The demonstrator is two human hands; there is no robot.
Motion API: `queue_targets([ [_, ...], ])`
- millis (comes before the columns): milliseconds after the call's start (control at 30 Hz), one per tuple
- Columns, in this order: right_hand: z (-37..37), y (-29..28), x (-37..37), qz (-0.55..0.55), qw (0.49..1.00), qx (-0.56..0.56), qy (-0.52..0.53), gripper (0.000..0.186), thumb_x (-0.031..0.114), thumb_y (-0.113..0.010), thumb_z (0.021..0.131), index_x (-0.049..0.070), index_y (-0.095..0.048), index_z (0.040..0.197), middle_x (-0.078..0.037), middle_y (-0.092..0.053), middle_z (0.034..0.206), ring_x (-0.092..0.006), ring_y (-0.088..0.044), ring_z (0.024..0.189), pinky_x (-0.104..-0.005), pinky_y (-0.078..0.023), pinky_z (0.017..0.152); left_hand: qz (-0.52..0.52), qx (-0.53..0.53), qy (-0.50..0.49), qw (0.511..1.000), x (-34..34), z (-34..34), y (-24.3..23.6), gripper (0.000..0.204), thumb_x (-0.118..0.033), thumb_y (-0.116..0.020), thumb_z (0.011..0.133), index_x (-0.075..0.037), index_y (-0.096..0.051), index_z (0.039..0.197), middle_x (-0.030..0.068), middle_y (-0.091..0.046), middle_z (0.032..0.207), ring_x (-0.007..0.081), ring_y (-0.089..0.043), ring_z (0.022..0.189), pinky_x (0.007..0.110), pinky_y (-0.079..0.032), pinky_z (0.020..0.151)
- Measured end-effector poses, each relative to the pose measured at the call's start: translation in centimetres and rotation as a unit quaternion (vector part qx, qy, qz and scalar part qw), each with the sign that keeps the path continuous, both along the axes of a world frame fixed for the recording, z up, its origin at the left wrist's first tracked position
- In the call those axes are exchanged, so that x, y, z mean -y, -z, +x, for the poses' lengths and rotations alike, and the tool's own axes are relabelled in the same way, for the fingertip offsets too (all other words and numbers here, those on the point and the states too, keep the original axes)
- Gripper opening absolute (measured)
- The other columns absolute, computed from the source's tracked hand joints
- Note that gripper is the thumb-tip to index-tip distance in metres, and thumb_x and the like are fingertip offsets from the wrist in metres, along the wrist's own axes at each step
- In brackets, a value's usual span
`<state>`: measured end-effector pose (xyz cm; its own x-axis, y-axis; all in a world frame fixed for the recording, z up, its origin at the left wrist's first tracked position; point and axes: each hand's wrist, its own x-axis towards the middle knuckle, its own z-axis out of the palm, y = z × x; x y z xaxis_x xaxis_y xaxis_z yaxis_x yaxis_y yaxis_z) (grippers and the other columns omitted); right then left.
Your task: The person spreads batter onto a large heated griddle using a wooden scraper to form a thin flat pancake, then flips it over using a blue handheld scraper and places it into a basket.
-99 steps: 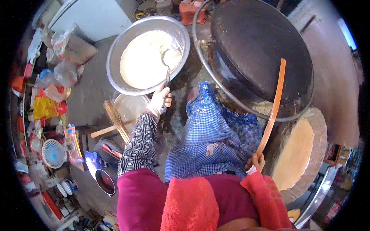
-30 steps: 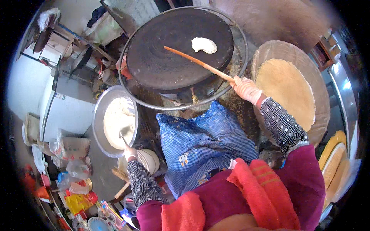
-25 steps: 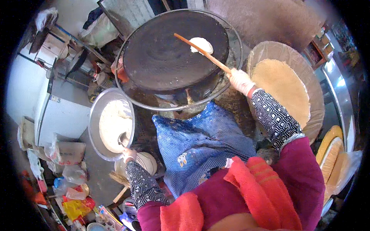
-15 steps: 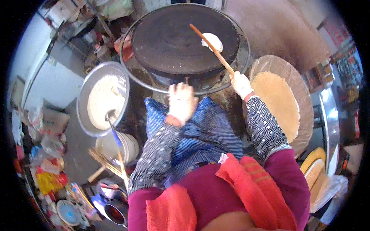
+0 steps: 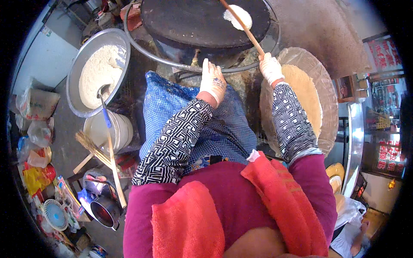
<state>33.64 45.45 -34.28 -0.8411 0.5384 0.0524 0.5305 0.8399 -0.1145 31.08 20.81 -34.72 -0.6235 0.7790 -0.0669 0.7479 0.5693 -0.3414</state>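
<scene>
My right hand (image 5: 271, 69), in a white glove, is closed around a slim wooden stick (image 5: 246, 30). The stick slants up and left over a round black griddle (image 5: 185, 26), and its far end runs out at the top edge. A white patch of dough or batter (image 5: 241, 19) lies on the griddle's right part, with the stick crossing over it. My left hand (image 5: 214, 82), also gloved, holds nothing that I can see. Its fingers stretch forward at the metal ring (image 5: 172, 63) in front of the griddle, just right of a small brass-coloured valve (image 5: 195, 58).
To the left, a metal basin (image 5: 74, 81) holds pale batter and a blue-handled ladle (image 5: 106, 116); a white bucket (image 5: 122, 131) is beside it. On the right, a plastic-lined round tray (image 5: 329, 107) carries tan flat rounds (image 5: 301, 92). A straw brush (image 5: 92, 146) lies lower left.
The view has tilted down and turned, so the griddle sits higher in the picture. My left hand has shifted right along the ring. The right hand keeps its grip on the stick over the white patch.
</scene>
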Motion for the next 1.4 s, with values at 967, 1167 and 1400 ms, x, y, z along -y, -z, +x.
queue_targets([
  [967, -1.1, -0.3, 0.5, -0.042, 0.997, -0.033, -0.060, 0.033, 0.028, -0.044, 0.099, -0.002, -0.057, 0.099, -0.024, -0.068, 0.092, -0.0390, -0.066, 0.086, -0.0495, -0.052, 0.079, 0.102, -0.062, -0.122, 0.985, 9.5, -6.9, 2.9, 0.051, -0.040, -0.055, 0.088, -0.002, -0.058, 0.121, 0.0150, -0.059, 0.124, 0.0307, -0.047, 0.127, 0.065, -0.014, 0.112],
  [1167, -0.8, 0.7, -2.2, -0.033, 0.997, -0.056, -0.035, 0.032, 0.029, -0.045, 0.099, 0.000, -0.057, 0.099, -0.022, -0.068, 0.089, -0.0380, -0.067, 0.083, -0.0489, -0.053, 0.076, 0.058, 0.006, -0.173, 0.983, 9.9, -7.5, 0.8, 0.065, -0.044, -0.053, 0.089, -0.002, -0.047, 0.137, 0.0148, -0.047, 0.145, 0.0301, -0.040, 0.136, 0.064, -0.010, 0.113],
  [1400, 0.9, 0.4, -2.0, -0.066, 0.996, -0.049, -0.017, 0.033, 0.031, -0.050, 0.097, 0.000, -0.058, 0.097, -0.022, -0.068, 0.086, -0.0393, -0.067, 0.081, -0.0495, -0.053, 0.075, 0.053, 0.020, -0.226, 0.973, 11.4, -8.9, 0.5, 0.058, -0.036, -0.049, 0.090, -0.006, -0.045, 0.140, 0.0095, -0.042, 0.149, 0.0258, -0.039, 0.137, 0.065, -0.011, 0.113],
])
